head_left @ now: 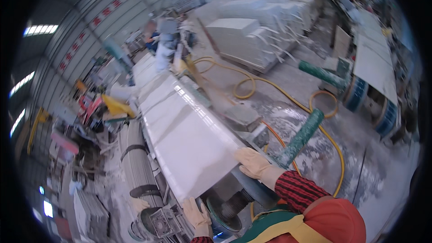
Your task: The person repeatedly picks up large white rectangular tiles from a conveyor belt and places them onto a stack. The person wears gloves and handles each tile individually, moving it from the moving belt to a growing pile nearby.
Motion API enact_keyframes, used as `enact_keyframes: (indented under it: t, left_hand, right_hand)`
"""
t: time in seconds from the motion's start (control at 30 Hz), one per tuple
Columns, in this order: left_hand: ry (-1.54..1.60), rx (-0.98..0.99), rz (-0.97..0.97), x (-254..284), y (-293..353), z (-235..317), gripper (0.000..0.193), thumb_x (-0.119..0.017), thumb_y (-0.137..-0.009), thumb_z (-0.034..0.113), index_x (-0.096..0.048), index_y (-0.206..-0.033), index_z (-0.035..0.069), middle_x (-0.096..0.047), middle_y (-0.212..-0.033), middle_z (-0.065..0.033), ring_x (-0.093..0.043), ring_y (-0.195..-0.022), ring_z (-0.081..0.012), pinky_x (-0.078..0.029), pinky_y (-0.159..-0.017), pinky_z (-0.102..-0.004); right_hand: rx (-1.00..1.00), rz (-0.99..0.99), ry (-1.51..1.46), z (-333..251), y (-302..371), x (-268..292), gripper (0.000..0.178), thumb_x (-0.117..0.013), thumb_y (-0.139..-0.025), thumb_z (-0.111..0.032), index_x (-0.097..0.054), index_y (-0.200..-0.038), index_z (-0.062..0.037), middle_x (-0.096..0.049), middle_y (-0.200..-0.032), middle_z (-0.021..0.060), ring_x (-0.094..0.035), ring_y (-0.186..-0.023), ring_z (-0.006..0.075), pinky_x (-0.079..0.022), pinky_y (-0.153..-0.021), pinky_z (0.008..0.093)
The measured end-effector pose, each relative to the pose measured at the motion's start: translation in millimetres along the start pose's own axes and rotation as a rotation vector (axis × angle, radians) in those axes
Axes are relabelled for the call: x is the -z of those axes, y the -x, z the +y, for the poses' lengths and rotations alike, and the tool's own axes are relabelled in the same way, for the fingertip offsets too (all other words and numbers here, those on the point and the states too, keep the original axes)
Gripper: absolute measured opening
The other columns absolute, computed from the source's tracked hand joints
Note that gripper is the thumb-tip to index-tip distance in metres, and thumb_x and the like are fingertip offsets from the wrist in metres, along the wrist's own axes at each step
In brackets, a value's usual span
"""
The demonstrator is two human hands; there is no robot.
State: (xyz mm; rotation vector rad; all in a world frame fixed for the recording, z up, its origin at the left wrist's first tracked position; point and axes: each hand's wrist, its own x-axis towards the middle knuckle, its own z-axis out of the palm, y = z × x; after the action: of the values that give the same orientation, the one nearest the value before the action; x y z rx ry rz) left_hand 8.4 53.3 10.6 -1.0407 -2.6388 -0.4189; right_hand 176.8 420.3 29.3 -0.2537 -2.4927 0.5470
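Observation:
A long, glossy white slab with grey marks stretches away from me on a raised support. My right hand, in a pale work glove, grips its near right corner, the fingers over the edge. At the near left corner, my left hand in a matching glove has its fingers closed at the slab's edge, with the underside hidden. Below the near end, between my hands, are a dark round wheel-like part and a blue-grey drum.
Ribbed grey bundled strips lie left of the slab. A green cylinder and a yellow hose are on the dusty floor at right. Strapped slab stacks stand behind; another slab on drums is far right. People work farther off.

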Motion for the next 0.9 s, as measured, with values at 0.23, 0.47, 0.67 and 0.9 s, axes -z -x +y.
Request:
enact_keyframes:
  t: [0.23,0.47,0.67,0.9]
  left_hand:
    - [0.008,0.063,0.021,8,9,13,0.063,-0.075,-0.097,0.024,-0.055,-0.154,0.006,-0.049,-0.162,-0.0283,-0.043,-0.149,-0.0538,-0.034,-0.127,-0.0585]
    - [-0.028,0.05,0.017,13,12,16,0.059,-0.072,-0.098,0.028,-0.057,-0.151,0.005,-0.053,-0.157,-0.0273,-0.046,-0.146,-0.0525,-0.035,-0.125,-0.058]
    - [-0.01,0.042,0.054,16,20,16,0.056,-0.07,-0.099,0.024,-0.057,-0.151,0.005,-0.054,-0.157,-0.0273,-0.047,-0.145,-0.0533,-0.035,-0.125,-0.0592]
    - [0.001,0.055,0.069,15,21,20,0.055,-0.07,-0.099,0.024,-0.059,-0.149,0.005,-0.055,-0.156,-0.0271,-0.049,-0.143,-0.0531,-0.035,-0.125,-0.0595]
  right_hand:
    - [0.078,-0.121,0.06,-9,-37,15,0.036,-0.066,-0.096,-0.024,-0.062,-0.126,-0.0039,-0.062,-0.126,0.0207,-0.059,-0.121,0.0385,-0.046,-0.109,0.0489]
    - [0.123,-0.022,0.059,-8,-30,-2,0.046,-0.068,-0.095,-0.023,-0.061,-0.136,-0.0035,-0.061,-0.137,0.0204,-0.057,-0.131,0.04,-0.043,-0.118,0.0506]
    - [0.129,-0.019,0.052,-18,-30,7,0.037,-0.066,-0.098,-0.023,-0.062,-0.13,-0.0058,-0.061,-0.132,0.0195,-0.057,-0.128,0.041,-0.043,-0.117,0.0516]
    - [0.133,-0.005,0.08,-20,-29,10,0.034,-0.063,-0.1,-0.022,-0.062,-0.129,-0.0054,-0.062,-0.132,0.0201,-0.058,-0.126,0.0404,-0.043,-0.116,0.0511]
